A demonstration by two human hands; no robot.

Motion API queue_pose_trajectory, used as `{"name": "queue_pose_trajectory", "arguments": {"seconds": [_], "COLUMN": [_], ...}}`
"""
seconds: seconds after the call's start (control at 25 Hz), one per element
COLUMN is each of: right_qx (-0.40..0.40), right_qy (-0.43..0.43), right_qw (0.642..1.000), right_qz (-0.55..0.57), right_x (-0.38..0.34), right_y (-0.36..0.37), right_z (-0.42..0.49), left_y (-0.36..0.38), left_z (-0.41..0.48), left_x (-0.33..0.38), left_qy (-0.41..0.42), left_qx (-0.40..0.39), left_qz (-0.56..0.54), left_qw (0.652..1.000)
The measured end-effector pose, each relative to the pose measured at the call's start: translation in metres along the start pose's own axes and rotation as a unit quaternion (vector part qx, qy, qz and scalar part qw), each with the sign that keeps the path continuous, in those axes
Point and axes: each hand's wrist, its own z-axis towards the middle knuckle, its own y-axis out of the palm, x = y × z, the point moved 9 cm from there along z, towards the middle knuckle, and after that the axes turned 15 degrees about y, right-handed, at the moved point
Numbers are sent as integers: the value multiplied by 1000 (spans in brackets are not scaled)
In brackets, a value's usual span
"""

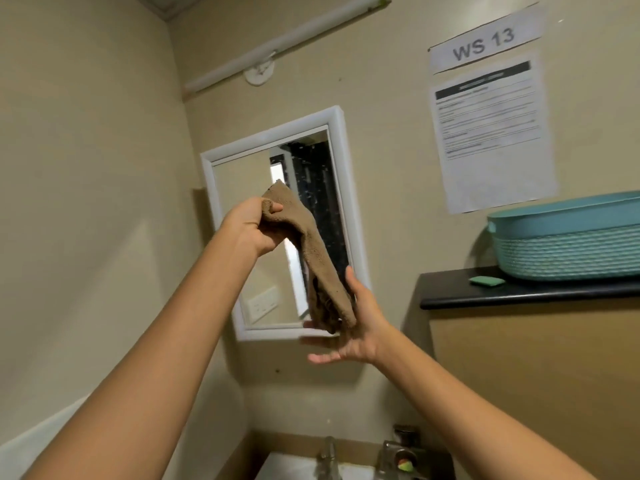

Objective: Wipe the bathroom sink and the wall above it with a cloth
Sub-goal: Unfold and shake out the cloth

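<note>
Up in front of the white-framed mirror (pixel 341 188), the left hand (pixel 251 226) pinches the brown cloth (pixel 311 258) at its top corner while the right hand (pixel 353 327), fingers spread flat, cradles its hanging end.

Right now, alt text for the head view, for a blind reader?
The left hand grips the top of a brown cloth; the right hand, fingers straight, touches its lower end, before a white-framed mirror on the wall. A teal basket sits on a shelf.

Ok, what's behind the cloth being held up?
The white-framed mirror on the wall. The brown cloth, gripped at the top by the left hand and resting on the right hand, hides a strip of glass and part of the bottom frame.
</note>
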Motion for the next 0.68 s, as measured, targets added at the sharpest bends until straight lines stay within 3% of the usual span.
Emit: {"name": "queue_pose_trajectory", "arguments": {"seconds": [0.12, 0.16, 0.32, 0.48, 0.68], "right_qx": [19, 70, 259, 371, 552], "right_qy": [-150, -209, -404, -463, -436], "right_qw": [986, 973, 876, 790, 673], "right_qz": [68, 65, -53, -156, -228], "right_x": [-68, -99, -196, -261, -322], "right_y": [-28, -45, -88, -109, -196], "right_z": [-57, -84, -212, -307, -369], "left_y": [52, 72, 139, 214, 318], "left_z": [8, 14, 37, 56, 69], "left_x": [-9, -13, -32, -67, -124], "left_qy": [4, 6, 13, 42, 111], "left_qx": [-57, -73, -127, -116, -158], "left_qz": [-49, -61, -98, -87, 105], "left_qw": [997, 995, 987, 989, 976]}}
